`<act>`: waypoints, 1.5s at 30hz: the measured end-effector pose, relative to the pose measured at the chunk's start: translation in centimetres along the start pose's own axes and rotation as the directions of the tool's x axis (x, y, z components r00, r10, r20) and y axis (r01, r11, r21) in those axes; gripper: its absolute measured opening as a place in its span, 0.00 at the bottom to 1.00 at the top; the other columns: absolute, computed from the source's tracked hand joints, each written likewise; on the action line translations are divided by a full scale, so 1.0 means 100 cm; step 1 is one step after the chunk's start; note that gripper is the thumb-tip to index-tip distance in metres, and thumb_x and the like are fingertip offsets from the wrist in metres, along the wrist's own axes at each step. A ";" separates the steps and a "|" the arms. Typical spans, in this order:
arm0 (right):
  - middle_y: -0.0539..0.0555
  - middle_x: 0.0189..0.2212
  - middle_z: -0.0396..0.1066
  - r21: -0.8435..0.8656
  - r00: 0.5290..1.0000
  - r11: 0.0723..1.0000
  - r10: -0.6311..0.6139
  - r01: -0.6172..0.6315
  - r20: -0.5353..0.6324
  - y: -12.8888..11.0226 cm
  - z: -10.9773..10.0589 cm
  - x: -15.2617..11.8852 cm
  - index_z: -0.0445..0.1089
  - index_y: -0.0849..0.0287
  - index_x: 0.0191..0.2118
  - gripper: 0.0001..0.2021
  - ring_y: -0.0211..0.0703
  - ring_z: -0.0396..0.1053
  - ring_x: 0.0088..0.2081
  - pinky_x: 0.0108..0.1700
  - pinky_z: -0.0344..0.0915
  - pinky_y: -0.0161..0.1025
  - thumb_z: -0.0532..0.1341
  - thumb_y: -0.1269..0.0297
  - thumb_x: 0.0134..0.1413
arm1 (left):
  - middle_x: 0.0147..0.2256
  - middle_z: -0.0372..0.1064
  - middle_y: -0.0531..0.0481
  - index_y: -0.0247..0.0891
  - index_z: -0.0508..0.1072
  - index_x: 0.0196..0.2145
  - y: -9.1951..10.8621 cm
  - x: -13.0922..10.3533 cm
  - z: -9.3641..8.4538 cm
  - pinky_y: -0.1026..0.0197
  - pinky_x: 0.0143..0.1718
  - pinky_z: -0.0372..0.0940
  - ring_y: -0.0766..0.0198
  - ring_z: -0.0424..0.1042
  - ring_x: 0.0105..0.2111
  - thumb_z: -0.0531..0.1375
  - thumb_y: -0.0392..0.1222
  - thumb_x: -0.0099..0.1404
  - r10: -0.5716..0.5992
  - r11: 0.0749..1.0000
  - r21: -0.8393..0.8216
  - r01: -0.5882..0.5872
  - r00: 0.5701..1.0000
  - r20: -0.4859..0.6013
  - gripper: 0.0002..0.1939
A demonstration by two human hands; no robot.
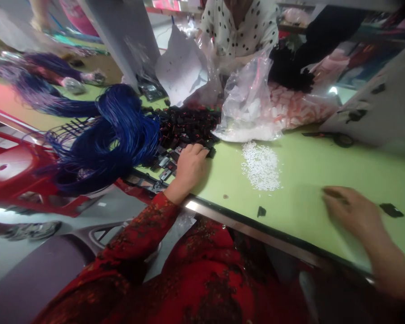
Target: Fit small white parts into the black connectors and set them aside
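My left hand [191,166] rests at the near right edge of a heap of small black plastic pieces [185,123]. Its fingers are curled, with a black plastic piece [211,153] at the fingertips. Off to the right, my right hand [356,207] is above the green tabletop [310,166], smeared by motion. Its fingers look bent, but what lies between them is unclear. Between the hands a patch of tiny white pieces [261,166] is spread out. One black piece [262,211] lies near the front edge, and another dark piece [391,210] is right of my right hand.
A thick bundle of blue wires [121,126] lies left of the heap. Behind stand a clear plastic bag [246,99] and a bag of pale pink pieces [293,108]. A roll of black tape [343,140] is at the right. Across the table sits a person in a dotted shirt [239,31].
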State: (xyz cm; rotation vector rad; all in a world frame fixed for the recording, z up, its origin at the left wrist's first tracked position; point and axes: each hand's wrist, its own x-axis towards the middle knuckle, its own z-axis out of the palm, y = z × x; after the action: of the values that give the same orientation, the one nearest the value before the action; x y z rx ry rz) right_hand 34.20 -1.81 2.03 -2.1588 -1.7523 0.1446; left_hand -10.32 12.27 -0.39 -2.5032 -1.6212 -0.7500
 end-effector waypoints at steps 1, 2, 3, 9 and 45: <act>0.61 0.41 0.79 0.178 0.994 0.984 -0.041 0.021 0.105 -0.023 0.006 -0.002 0.77 0.53 0.40 0.13 0.53 0.75 0.38 0.41 0.68 0.50 0.62 0.51 0.57 | 0.46 0.74 0.37 0.35 0.80 0.46 0.000 0.000 0.001 0.43 0.47 0.67 0.47 0.70 0.45 0.54 0.30 0.65 0.009 1.000 -0.011 -0.009 1.000 -0.001 0.17; 0.59 0.41 0.79 0.317 0.980 0.948 -0.094 0.034 0.176 -0.044 0.013 -0.005 0.77 0.53 0.41 0.14 0.52 0.76 0.39 0.43 0.69 0.48 0.63 0.50 0.57 | 0.45 0.75 0.37 0.34 0.80 0.46 -0.001 0.000 0.002 0.45 0.47 0.68 0.48 0.70 0.44 0.55 0.30 0.65 0.017 0.999 -0.027 -0.017 1.000 -0.005 0.16; 0.57 0.40 0.79 0.397 0.965 0.917 -0.143 0.044 0.222 -0.063 0.020 -0.008 0.77 0.53 0.40 0.14 0.51 0.76 0.39 0.43 0.70 0.47 0.63 0.50 0.57 | 0.45 0.75 0.38 0.34 0.80 0.45 -0.001 -0.001 0.002 0.46 0.47 0.68 0.49 0.71 0.44 0.55 0.31 0.65 0.023 0.999 -0.048 -0.024 1.000 -0.011 0.16; 0.53 0.35 0.76 0.388 0.961 0.911 -0.218 0.137 0.172 -0.106 0.051 -0.011 0.75 0.54 0.38 0.10 0.45 0.73 0.34 0.40 0.69 0.44 0.66 0.53 0.58 | 0.43 0.77 0.42 0.37 0.79 0.46 0.005 -0.008 0.002 0.52 0.45 0.70 0.54 0.74 0.43 0.59 0.33 0.65 0.077 0.955 -0.287 -0.081 0.997 -0.026 0.13; 0.54 0.34 0.77 0.566 0.973 0.822 -0.181 0.068 0.145 -0.113 0.042 -0.015 0.74 0.54 0.35 0.13 0.49 0.73 0.38 0.45 0.71 0.46 0.62 0.51 0.63 | 0.46 0.75 0.40 0.38 0.78 0.46 0.064 -0.011 -0.005 0.41 0.53 0.65 0.47 0.70 0.48 0.67 0.46 0.63 0.160 0.825 -0.563 -0.047 0.975 0.153 0.15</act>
State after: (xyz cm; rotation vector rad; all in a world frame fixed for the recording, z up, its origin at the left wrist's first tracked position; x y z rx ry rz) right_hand 22.12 -0.52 1.72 -1.6369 -1.6710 0.7591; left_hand -5.25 8.33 0.92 -3.1270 -1.4561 -1.1381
